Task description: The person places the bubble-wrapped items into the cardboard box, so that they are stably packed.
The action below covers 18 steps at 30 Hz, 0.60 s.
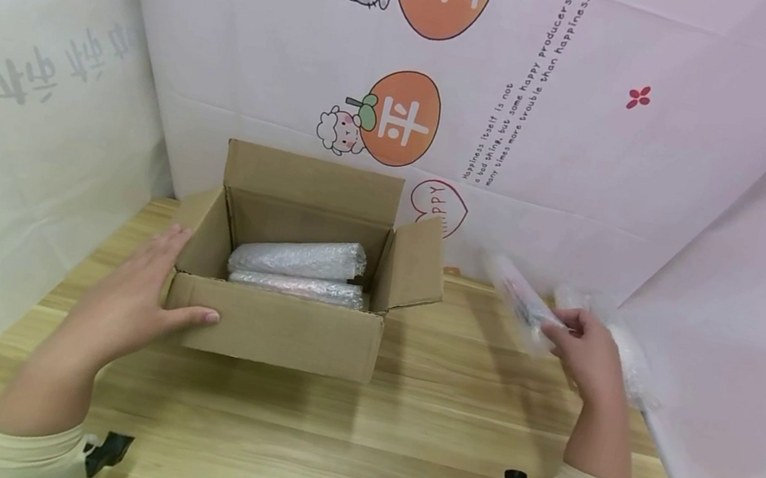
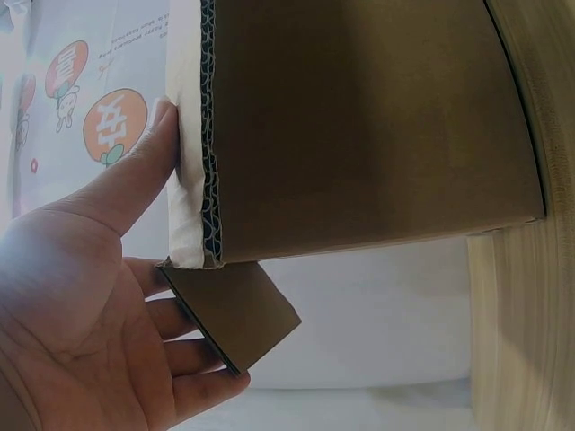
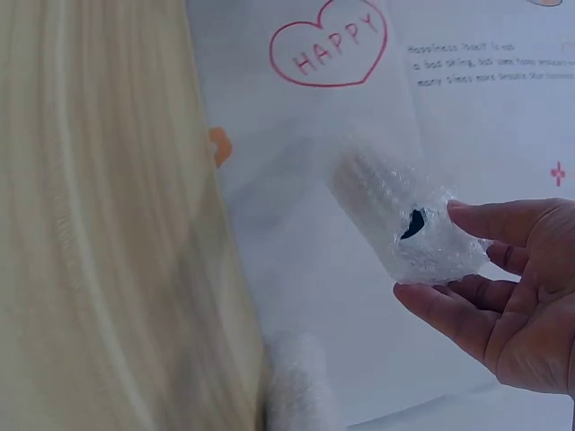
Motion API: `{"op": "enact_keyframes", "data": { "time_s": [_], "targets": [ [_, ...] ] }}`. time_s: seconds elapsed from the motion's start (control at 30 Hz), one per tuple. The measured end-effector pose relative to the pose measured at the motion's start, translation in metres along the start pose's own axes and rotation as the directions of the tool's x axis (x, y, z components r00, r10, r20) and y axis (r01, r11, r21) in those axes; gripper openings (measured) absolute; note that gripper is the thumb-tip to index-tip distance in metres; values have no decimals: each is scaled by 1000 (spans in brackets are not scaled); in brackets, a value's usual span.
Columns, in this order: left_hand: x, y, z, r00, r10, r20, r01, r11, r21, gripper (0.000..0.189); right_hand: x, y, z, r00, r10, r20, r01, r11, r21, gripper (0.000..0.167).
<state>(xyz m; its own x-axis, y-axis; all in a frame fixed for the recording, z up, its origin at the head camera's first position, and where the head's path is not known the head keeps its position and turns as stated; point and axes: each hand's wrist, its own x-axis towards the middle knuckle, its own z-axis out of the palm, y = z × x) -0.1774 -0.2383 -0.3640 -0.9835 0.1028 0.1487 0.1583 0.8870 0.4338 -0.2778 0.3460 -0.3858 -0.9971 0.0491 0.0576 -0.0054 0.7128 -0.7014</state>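
My left hand [image 1: 124, 306] holds the near left corner of an open cardboard box [image 1: 284, 332]. The thumb lies along the front flap, and the fingers rest against the left side flap [image 2: 234, 314]. Two bubble-wrapped rolls [image 1: 296, 257] lie side by side inside. Off to the box's right, my right hand [image 1: 587, 358] pinches one end of a bubble-wrapped package [image 1: 521, 300] above the table. A dark mark shows through its wrap in the right wrist view; what is inside cannot be made out.
More bubble-wrapped material [image 1: 635, 370] lies behind the right hand by the right wall. Printed sheets [image 1: 560, 133] stand around the wooden table [image 1: 288, 443] at the back and sides. The box's right flap [image 1: 418, 266] sticks outward.
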Motion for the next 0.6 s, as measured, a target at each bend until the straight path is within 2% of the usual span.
{"op": "enact_keyframes", "data": {
  "time_s": [0.3, 0.6],
  "targets": [
    [-1, 0, 0, 1000, 4, -3, -4, 1000, 1, 123, -3, -28, -10, 991, -128, -29, 130, 989, 71, 53],
    [0, 0, 0, 1000, 7, -8, -7, 1000, 6, 124, -3, -62, -24, 976, -205, -74, 212, 972, 103, 47]
  ]
}}
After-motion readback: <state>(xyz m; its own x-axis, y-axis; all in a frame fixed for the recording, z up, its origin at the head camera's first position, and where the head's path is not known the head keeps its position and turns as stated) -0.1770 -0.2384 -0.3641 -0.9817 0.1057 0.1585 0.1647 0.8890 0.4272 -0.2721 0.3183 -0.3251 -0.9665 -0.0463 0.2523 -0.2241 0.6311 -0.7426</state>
